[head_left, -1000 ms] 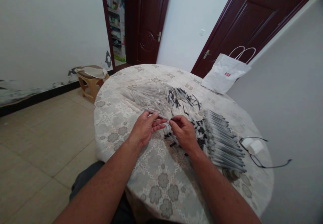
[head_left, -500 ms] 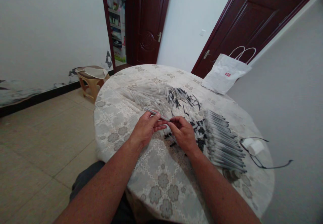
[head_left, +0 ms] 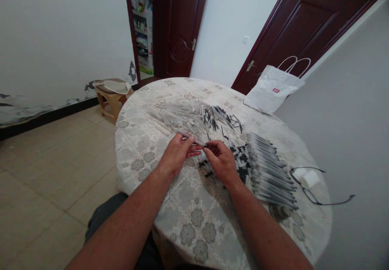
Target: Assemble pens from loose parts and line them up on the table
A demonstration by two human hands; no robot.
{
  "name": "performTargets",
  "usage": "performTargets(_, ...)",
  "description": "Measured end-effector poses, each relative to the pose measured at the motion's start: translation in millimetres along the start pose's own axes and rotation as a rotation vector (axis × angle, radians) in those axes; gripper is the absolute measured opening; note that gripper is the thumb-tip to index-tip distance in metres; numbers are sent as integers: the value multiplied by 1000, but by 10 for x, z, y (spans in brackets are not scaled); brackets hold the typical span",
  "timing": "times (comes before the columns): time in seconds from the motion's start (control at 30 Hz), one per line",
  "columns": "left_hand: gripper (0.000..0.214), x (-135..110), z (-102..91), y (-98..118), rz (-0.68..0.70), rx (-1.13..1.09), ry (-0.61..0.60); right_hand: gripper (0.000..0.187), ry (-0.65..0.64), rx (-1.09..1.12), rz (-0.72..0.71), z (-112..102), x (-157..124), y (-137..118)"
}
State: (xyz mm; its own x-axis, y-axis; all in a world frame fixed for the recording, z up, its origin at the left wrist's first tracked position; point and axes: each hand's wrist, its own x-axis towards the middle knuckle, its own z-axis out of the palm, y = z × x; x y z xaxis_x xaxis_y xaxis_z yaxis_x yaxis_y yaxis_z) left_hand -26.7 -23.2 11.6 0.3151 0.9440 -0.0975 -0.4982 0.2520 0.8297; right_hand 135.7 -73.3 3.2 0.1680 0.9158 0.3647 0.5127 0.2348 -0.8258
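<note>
Over the middle of the table, a slim grey-white pen slants between my two hands. My left hand is closed on its barrel with the thumb on top. The fingertips of my right hand pinch the pen's dark near end; any small part between them is too small to make out. Beyond my hands lies a pile of pale pen barrels, with thin black-and-white refills beside it. Small black and white pen parts are heaped by my right hand. To their right, capped pens lie in a row.
A flowered cloth covers the round table. Eyeglasses and a crumpled white tissue lie near the right edge. At the back right stands a white paper bag. A stool is on the floor at left.
The view has shifted very slightly. Both hands keep their hold on the pen, and a little more of its dark end shows at my right fingertips.
</note>
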Motion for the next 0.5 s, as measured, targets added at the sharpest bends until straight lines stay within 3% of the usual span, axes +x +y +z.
performTargets(0.37,25,-14,8,29,-8,9,-9,21,20,30,29,-4,-4,-43)
performTargets(0.5,25,-12,4,35,-7,2,-27,28,0,-56,35,-36,-10,-45)
